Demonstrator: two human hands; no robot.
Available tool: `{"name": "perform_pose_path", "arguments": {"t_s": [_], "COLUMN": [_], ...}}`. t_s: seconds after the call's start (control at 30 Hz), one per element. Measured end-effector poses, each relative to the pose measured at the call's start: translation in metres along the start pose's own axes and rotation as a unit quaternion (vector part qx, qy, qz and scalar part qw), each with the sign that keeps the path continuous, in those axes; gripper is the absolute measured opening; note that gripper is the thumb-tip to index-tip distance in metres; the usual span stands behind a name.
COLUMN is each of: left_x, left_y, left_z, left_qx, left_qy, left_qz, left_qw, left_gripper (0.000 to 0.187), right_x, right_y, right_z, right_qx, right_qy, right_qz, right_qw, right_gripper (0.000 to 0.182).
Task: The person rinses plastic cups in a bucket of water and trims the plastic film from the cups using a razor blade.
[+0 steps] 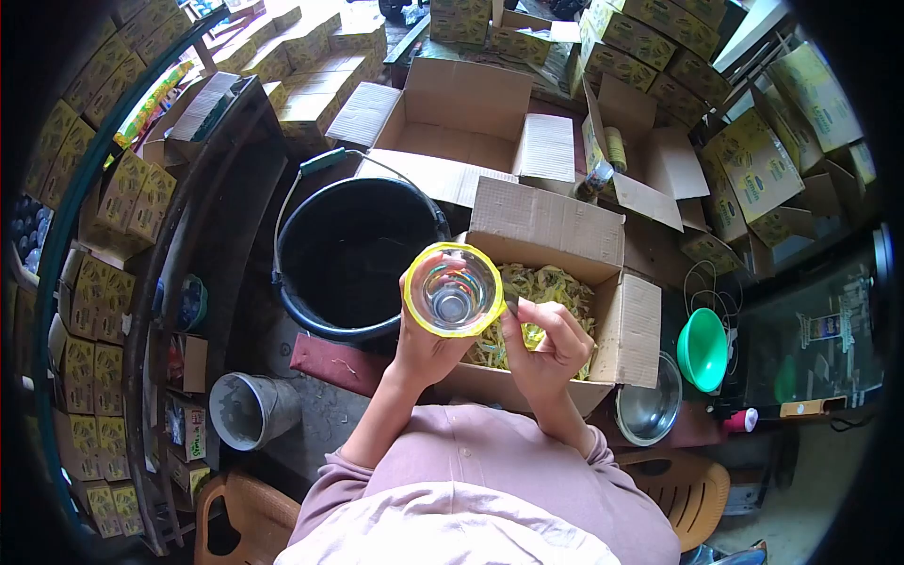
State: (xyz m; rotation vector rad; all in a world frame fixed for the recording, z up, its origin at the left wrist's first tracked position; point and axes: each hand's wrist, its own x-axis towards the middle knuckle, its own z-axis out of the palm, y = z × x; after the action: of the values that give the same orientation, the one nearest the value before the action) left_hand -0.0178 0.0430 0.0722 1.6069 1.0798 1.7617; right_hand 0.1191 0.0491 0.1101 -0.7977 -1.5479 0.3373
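Observation:
My left hand (424, 348) is wrapped around a clear drinking cup (452, 294) with a yellow band around its rim. The cup's mouth faces up toward me, and I see down to its bottom. At the right side of the rim, my right hand (551, 347) is closed in a pinch. A small dark bit shows by its fingertips, too small to name. Below and behind the hands stands an open cardboard box (640, 330) holding many yellow and clear scraps (551, 282). Left of the cup is a large black bucket (363, 254) with a wire handle.
Two open cartons, a wide one (461, 165) and a smaller one (673, 165), stand beyond. A grey bucket (240, 414) is at lower left. A green bowl (703, 348) and a metal bowl (650, 405) sit to the right. Stacked yellow boxes (99, 282) line the left shelf.

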Motion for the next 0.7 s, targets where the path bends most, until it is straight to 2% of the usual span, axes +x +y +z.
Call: {"name": "perform_pose_path", "arguments": {"t_s": [0.33,0.43,0.7], "left_x": [-0.0015,-0.0013,0.0026], "left_y": [0.0040,0.0029,0.0067], "left_z": [0.0082,0.0074,0.0045], "left_qx": [0.001,0.046,0.046], "left_qy": [0.017,-0.004,-0.022], "left_qz": [0.024,0.059,0.055], "left_qw": [1.000,0.997,0.997], "left_gripper": [0.069,0.070,0.067], "right_x": [-0.0027,-0.0027,0.0008], "right_y": [-0.0010,-0.0005,-0.0014], "right_z": [0.0025,0.0020,0.0021], "right_qx": [-0.030,-0.061,-0.076], "right_qy": [0.030,0.043,0.041], "right_qz": [-0.014,-0.025,-0.042], "right_qw": [0.999,0.997,0.995], "right_gripper": [0.019,0.020,0.025]}}
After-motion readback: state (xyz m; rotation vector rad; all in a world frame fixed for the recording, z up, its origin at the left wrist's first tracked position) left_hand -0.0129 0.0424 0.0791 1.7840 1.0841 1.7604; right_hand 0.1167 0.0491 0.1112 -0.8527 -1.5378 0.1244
